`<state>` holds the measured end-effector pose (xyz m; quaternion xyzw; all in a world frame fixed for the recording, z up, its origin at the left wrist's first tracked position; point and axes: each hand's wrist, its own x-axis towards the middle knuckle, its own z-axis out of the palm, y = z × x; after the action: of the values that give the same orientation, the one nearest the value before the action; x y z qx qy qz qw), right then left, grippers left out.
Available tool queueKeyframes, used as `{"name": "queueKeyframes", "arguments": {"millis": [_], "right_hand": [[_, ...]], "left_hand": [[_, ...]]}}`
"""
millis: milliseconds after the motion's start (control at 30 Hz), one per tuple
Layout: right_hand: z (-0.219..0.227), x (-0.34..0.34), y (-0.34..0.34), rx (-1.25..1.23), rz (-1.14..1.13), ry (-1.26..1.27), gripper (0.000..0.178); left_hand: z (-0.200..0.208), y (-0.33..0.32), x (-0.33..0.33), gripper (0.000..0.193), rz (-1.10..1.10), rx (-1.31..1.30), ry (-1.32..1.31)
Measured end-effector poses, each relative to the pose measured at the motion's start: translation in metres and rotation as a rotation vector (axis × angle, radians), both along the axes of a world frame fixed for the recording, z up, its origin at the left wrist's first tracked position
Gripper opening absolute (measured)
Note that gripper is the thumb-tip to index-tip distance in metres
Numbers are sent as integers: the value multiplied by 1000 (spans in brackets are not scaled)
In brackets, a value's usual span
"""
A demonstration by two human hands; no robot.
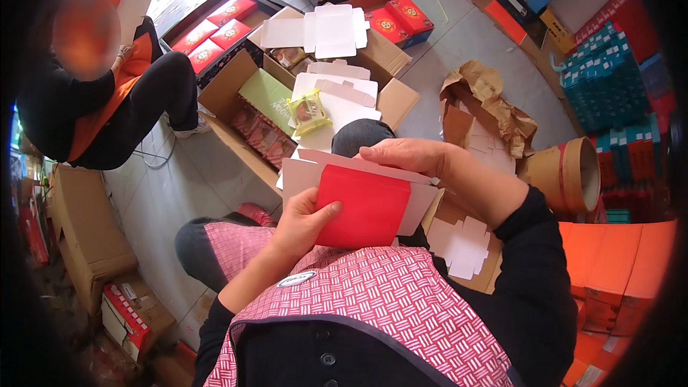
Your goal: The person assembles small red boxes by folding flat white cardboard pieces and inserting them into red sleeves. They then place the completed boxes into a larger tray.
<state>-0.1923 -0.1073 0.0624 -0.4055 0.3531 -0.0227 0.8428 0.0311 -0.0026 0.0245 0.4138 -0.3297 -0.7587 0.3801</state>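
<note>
I hold a flat, partly folded red carton (pixel 365 204) with white inner flaps close in front of my chest. My left hand (pixel 304 222) grips its lower left edge, thumb lying on the red face. My right hand (pixel 405 155) presses down on the top white flap. Just beyond the carton lies a yellow wrapped pastry (pixel 308 112) on a stack of white flat carton blanks (pixel 337 97) inside an open cardboard box (pixel 240 86).
Another person in black and orange sits at the upper left (pixel 107 100). Black trays of red boxes (pixel 215 32) lie on the floor. Crumpled brown paper (pixel 494 100), a cardboard tube (pixel 566 175), orange boxes (pixel 616 265) and teal crates (pixel 605 79) crowd the right side.
</note>
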Motion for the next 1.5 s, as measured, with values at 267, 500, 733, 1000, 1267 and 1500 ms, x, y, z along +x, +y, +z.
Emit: {"name": "queueKeyframes", "arguments": {"millis": [267, 500, 733, 1000, 1267, 1500], "right_hand": [[15, 4, 5, -419, 240, 151, 49], [-4, -9, 22, -529, 34, 29, 46], [6, 2, 35, -718, -16, 155, 39], [12, 14, 40, -938, 105, 282, 38], [7, 20, 46, -1012, 106, 295, 40], [2, 22, 56, -971, 32, 318, 39]], "left_hand": [[-8, 5, -5, 35, 33, 30, -7], [8, -7, -12, 50, -17, -428, -166], [-10, -5, -7, 44, -15, -407, -375], [-9, -1, -2, 41, 20, -370, -327], [-9, 0, -4, 35, 70, -126, -137], [-5, -1, -10, 22, 191, 67, 92]]}}
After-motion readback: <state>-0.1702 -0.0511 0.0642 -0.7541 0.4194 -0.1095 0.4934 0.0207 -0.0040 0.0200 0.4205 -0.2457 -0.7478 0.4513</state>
